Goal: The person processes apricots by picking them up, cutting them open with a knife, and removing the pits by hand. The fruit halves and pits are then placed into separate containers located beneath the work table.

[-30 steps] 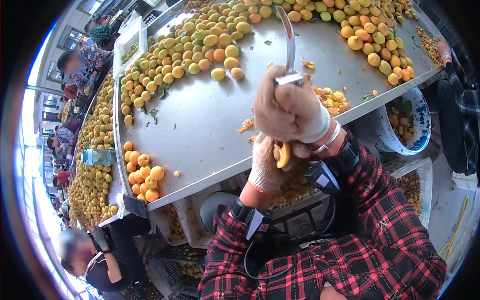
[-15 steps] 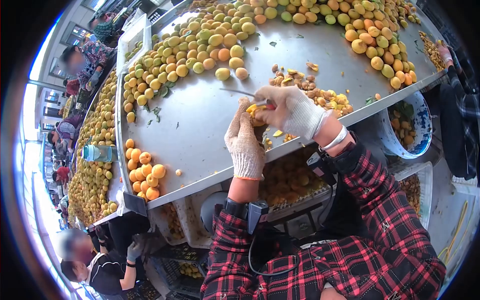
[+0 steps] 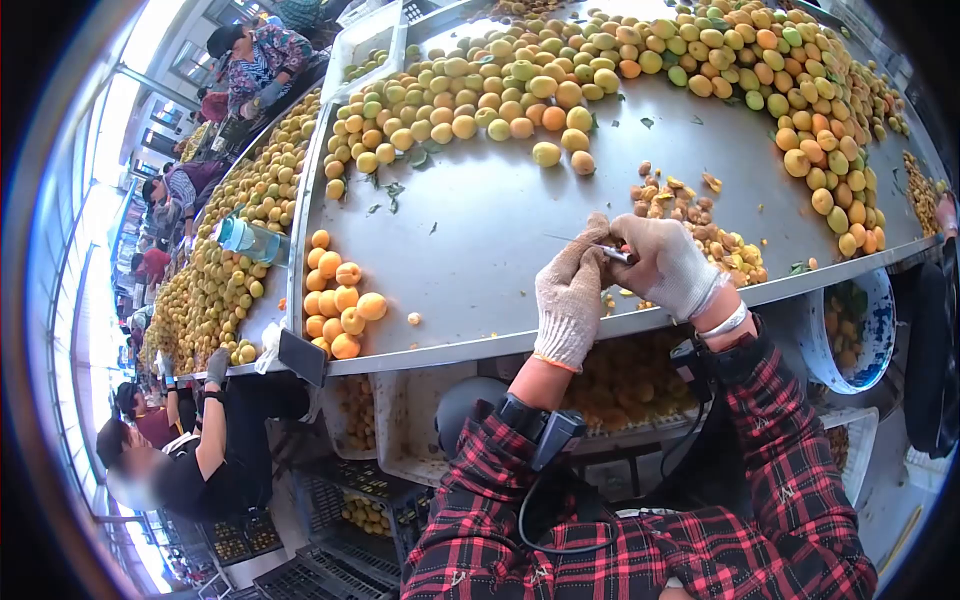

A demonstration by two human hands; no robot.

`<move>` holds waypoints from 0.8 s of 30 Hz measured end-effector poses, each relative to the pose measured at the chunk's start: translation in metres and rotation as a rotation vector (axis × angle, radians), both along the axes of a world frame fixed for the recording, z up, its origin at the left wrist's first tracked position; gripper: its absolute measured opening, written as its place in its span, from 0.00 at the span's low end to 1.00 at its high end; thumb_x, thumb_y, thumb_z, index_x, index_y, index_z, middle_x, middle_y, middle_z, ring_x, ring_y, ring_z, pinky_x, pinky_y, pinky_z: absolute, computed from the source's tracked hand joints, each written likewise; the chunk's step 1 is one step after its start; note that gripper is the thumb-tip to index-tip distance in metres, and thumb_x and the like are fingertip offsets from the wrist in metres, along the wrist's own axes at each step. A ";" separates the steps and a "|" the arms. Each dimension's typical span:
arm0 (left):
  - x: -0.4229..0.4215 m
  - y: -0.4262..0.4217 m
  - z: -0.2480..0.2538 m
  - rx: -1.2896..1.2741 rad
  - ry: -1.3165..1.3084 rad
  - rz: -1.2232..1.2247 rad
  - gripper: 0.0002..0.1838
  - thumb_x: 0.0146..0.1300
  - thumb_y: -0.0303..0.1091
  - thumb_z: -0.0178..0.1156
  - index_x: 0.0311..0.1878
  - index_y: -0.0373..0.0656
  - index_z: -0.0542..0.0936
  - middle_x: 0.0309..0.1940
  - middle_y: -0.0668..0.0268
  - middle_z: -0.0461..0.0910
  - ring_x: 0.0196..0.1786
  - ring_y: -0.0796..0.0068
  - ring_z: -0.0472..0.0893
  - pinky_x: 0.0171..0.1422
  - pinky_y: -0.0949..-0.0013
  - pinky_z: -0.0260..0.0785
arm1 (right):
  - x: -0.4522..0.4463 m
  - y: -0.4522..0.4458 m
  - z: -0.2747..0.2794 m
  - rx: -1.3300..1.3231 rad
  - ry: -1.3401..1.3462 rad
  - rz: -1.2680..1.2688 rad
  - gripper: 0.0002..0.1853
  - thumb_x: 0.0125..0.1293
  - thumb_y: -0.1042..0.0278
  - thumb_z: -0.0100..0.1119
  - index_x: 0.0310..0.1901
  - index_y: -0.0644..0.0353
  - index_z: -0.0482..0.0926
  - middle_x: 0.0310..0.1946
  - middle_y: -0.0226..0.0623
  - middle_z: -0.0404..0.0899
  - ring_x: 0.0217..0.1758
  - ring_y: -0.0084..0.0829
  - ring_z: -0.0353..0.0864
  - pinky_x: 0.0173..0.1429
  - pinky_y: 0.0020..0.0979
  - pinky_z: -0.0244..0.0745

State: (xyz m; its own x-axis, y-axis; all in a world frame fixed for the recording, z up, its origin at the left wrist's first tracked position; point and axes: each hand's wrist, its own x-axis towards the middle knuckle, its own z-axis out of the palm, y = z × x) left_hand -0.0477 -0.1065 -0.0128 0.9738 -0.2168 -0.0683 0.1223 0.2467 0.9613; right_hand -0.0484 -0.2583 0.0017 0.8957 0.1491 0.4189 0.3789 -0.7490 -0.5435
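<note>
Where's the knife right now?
In the head view, right of centre, the knife is in the right hand, beside the left hand, over the table's near edge, close to the fruit scraps.

This looks like a fruit-processing workshop. A wide metal tabletop [image 3: 480,240] carries heaps of apricot-like fruit [image 3: 545,153] across the top of the frame, with split flesh and brown stones [image 3: 690,210] in a loose pile right of centre. The left hand [image 3: 568,305] and right hand [image 3: 668,268] wear knitted work gloves. A paint-splashed bucket [image 3: 885,335] stands at right, and black plastic crates [image 3: 330,572] are stacked lower down. Along the left side, a worker in dark clothes [image 3: 225,450] and others line a second fruit-laden surface [image 3: 265,305].
</note>
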 end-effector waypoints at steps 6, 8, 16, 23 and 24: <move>0.006 -0.002 -0.010 -0.013 -0.077 0.042 0.16 0.75 0.24 0.47 0.61 0.28 0.75 0.54 0.56 0.81 0.52 0.72 0.81 0.57 0.72 0.76 | -0.004 0.000 -0.002 0.213 -0.073 0.090 0.07 0.57 0.72 0.64 0.37 0.63 0.79 0.25 0.43 0.81 0.27 0.39 0.84 0.32 0.35 0.77; 0.008 -0.001 0.001 -0.208 0.163 0.084 0.16 0.75 0.26 0.47 0.58 0.28 0.76 0.55 0.54 0.80 0.54 0.69 0.81 0.60 0.72 0.75 | -0.012 -0.001 0.021 0.728 0.351 0.035 0.05 0.62 0.75 0.61 0.38 0.65 0.80 0.23 0.31 0.79 0.26 0.24 0.81 0.30 0.28 0.75; -0.015 0.012 0.040 0.260 -0.130 -0.676 0.14 0.68 0.26 0.55 0.54 0.34 0.81 0.51 0.58 0.84 0.56 0.71 0.81 0.64 0.70 0.70 | 0.003 -0.049 0.032 0.171 0.418 -0.334 0.16 0.65 0.61 0.65 0.45 0.66 0.81 0.36 0.47 0.86 0.41 0.33 0.87 0.45 0.33 0.79; 0.013 0.008 0.037 0.518 -0.264 -0.492 0.15 0.64 0.27 0.61 0.53 0.39 0.83 0.42 0.61 0.87 0.43 0.77 0.83 0.52 0.69 0.75 | -0.005 -0.054 0.045 0.316 0.498 -0.349 0.14 0.72 0.64 0.56 0.48 0.68 0.77 0.38 0.49 0.86 0.42 0.36 0.87 0.44 0.33 0.80; 0.033 0.007 0.029 0.505 -0.088 -0.384 0.18 0.63 0.25 0.60 0.57 0.35 0.80 0.52 0.59 0.84 0.55 0.72 0.81 0.63 0.70 0.71 | -0.004 -0.058 0.035 0.403 0.451 -0.298 0.14 0.74 0.64 0.52 0.48 0.69 0.76 0.38 0.44 0.86 0.39 0.31 0.87 0.40 0.30 0.80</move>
State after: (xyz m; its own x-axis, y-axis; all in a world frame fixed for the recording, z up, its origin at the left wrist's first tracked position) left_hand -0.0151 -0.0994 0.0166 0.8399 -0.5131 -0.1768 0.0276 -0.2849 0.9582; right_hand -0.0521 -0.3162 0.0368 0.9747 -0.2209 -0.0346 -0.1419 -0.4919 -0.8590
